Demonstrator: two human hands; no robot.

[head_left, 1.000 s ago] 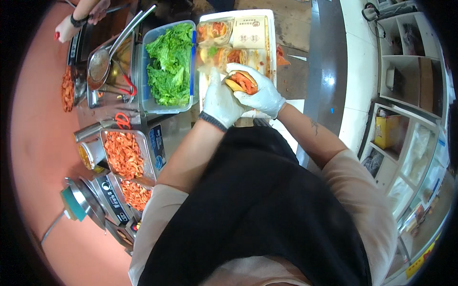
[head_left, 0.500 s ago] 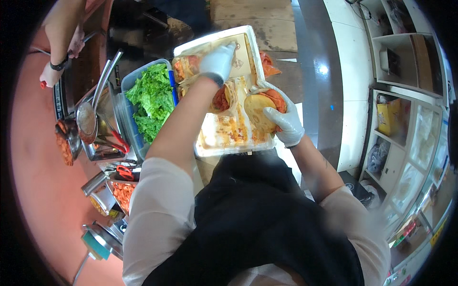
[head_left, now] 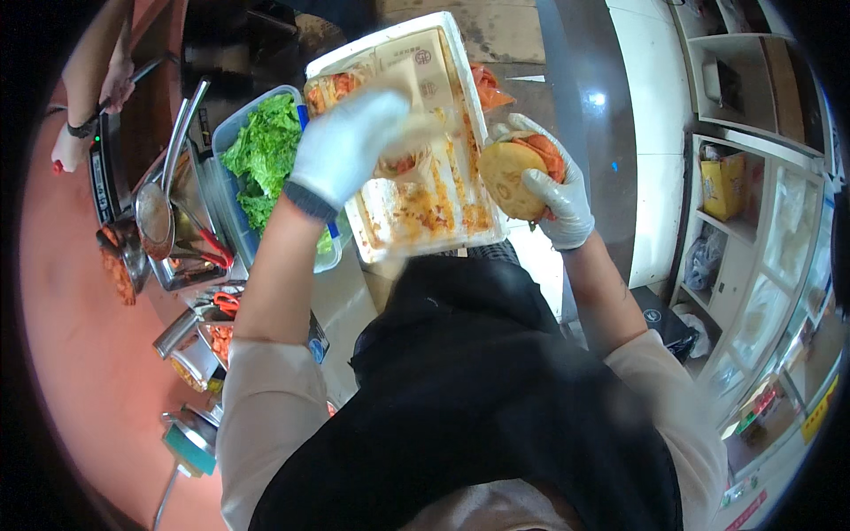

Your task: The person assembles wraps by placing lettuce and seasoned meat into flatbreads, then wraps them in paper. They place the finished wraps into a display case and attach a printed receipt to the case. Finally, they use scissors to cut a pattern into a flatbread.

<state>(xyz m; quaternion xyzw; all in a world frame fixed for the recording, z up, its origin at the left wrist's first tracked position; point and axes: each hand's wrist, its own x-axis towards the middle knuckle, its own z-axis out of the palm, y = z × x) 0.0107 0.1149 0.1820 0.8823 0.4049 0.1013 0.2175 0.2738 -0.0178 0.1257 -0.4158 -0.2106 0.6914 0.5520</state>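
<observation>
My right hand, in a clear plastic glove, grips a round filled flatbread. Reddish meat slices stick out along the bread's upper right edge. My left hand, in a white glove, hovers over the left part of a white foam tray. Motion smears its fingers, and a pale tan blur lies beside them; I cannot make out whether it is held. Printed tan paper covers the tray's far part. Wrapped filled breads lie at its left, partly hidden by my hand. Orange sauce stains the tray's near part.
Left of the tray stands a clear tub of lettuce. Beyond it are a metal strainer, red-handled tongs and a pan of orange-red food. Another person's hand is at the far left. Shelves line the right side.
My left hand has drawn back from the paper toward me and to the left. The right hand has carried the filled flatbread slightly right, past the tray's edge.
</observation>
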